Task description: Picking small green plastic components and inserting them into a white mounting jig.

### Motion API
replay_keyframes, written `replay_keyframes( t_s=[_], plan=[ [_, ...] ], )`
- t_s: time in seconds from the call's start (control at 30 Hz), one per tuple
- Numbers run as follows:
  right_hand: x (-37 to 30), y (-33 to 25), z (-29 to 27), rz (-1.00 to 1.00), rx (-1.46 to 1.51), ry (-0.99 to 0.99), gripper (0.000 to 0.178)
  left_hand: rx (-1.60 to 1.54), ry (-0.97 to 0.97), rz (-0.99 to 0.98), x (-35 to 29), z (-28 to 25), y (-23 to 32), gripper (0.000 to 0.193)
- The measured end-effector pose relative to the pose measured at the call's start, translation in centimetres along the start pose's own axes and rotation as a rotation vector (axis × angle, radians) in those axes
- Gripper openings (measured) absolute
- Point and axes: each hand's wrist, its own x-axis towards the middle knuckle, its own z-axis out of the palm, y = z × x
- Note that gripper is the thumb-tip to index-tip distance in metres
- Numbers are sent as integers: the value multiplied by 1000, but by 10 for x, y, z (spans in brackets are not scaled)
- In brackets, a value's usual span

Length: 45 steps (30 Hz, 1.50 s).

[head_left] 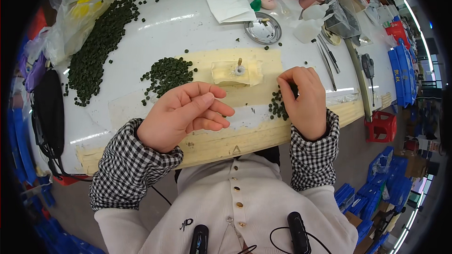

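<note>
Lying beside right fingers [286,78] — green pieces [277,107].

Holding left hand [186,108] half-open on the near side of a dark green pellet pile [169,75], right hand [306,101] curled beside a smaller pellet cluster [276,107]; between, farther off, a taped block [226,74] with upright peg [239,61].

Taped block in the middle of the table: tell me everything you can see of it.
The block is low and roughly oblong, its long side running left to right, wrapped in pale yellow, wrinkled material that looks like masking tape, uneven at the right end. On top is a small greyish-white round fitting, with a short brownish peg standing up at it. It sits on a yellowish covered patch of the table. The left hand is close to its near side, apparently not touching.
</note>
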Motion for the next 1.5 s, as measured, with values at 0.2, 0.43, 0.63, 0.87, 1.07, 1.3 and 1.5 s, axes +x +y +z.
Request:
replay_keyframes(
  t_s=[0.2,0.43,0.63,0.87,1.07,1.3,1.5],
  plan=[
    [-5,-28,-7,77,423,7,8,79,-130,2,2,-16,-4,27],
    [-14,-45,7,256,1055,-241,19,67,-101,90,4,-9,-10,29],
    [-16,-40,13,451,1440,-365,22,43,-22,99,3,-4,-7,23],
    [-17,-37,19,501,1593,-355,19,42,-35,111,2,-8,-8,17],
    [-19,-45,21,401,1479,-277,19,6,-55,183,3,-9,-13,15],
    [-18,-56,26,303,1305,-187,20,-89,-79,194,4,-9,-14,14],
    [-14,-55,28,102,1068,-101,20,-68,-57,183,2,-11,-14,15]
  ],
)
